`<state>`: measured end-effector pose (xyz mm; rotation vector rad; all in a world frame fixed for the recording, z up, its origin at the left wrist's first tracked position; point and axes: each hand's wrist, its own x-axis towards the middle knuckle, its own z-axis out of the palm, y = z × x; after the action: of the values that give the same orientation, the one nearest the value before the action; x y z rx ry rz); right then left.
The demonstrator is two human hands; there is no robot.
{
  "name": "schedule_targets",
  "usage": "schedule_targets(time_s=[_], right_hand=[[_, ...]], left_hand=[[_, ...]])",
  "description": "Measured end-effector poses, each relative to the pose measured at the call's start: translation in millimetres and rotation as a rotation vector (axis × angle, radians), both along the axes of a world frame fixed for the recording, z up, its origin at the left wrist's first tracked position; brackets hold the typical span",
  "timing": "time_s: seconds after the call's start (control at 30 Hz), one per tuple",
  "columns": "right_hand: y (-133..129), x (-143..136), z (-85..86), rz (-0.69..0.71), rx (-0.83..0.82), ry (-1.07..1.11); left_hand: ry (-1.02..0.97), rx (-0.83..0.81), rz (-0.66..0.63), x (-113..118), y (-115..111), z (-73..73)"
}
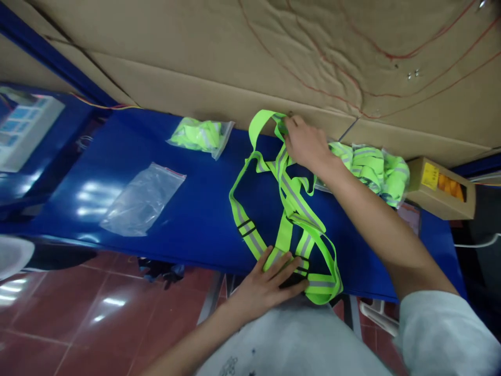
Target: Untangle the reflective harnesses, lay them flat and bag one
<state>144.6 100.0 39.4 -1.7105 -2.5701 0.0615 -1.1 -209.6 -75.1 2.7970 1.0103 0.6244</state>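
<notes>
The reflective harness (301, 201) lay on the bench (207, 198): right hand (307, 143) grasping its twelve o'clock end, left hand (268, 284) flat, fingers spread, at six. It appeared light, limp and tangle-prone; the black slider (246, 224) at eight o'clock probably offered firm purchase.
</notes>
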Motion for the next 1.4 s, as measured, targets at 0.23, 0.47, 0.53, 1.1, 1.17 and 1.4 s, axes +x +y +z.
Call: schedule_targets(time_s=[0.23, 0.47, 0.53, 1.1, 1.17, 1.4], right_hand=[[-14, 19, -0.7, 0.062, -0.019, 0.031], [3, 7, -34.8, 0.090, -0.150, -0.096], [6, 2, -31.1, 0.072, -0.127, -0.102], [-33, 57, 8.8, 0.300, 0.038, 0.380], [-31, 59, 5.8, 0.356, 0.006, 0.389], [-24, 38, -21.4, 0.462, -0.103, 0.172]], left_hand=[[-0.011, 0.014, -0.105, -8, 3, -0.5], [-0.032, 0.029, -0.101, -7, 0, 0.0], [-0.032, 0.031, -0.086, -8, -2, 0.3], [-0.041, -0.182, -0.130, -10, 50, 60.0], [-0.095, -0.083, -0.057, -18, 86, 68.5], [0.267, 0.063, 0.367, -38, 226, 63.1]])
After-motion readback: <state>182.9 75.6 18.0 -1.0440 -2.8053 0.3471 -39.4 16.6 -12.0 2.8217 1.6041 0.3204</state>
